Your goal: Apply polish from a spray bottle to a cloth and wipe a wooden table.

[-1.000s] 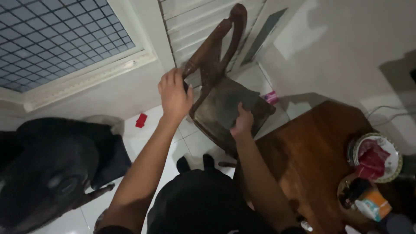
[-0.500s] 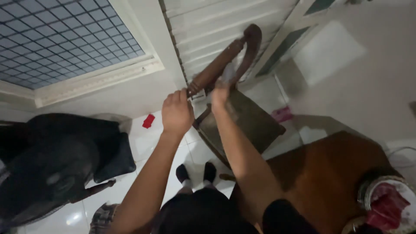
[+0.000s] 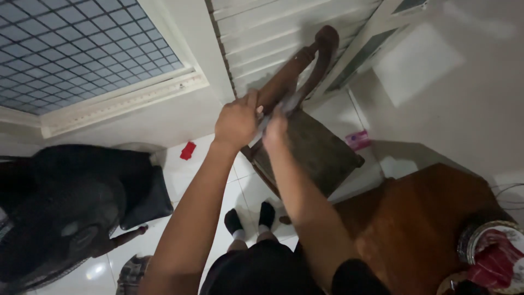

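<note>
A dark wooden chair (image 3: pixel 319 155) with a grey seat stands in front of me on the white tiled floor, its curved back rail (image 3: pixel 305 60) rising toward the louvred door. My left hand (image 3: pixel 236 121) is closed around the lower part of that rail. My right hand (image 3: pixel 275 130) sits just beside it on the rail, fingers closed on a small grey cloth (image 3: pixel 288 104) that is pressed against the wood. The two hands almost touch. My feet in black socks (image 3: pixel 249 219) stand right below the chair.
A black standing fan (image 3: pixel 60 218) fills the lower left. A brown wooden table (image 3: pixel 415 229) is at the lower right, with a patterned plate (image 3: pixel 469 240) holding red packets. A small red thing (image 3: pixel 188 150) and a pink packet (image 3: pixel 357 139) lie on the floor.
My right hand left the chair seat and rose to the back rail beside my left hand. The left hand kept its grip on the rail, and the view shifted closer.
</note>
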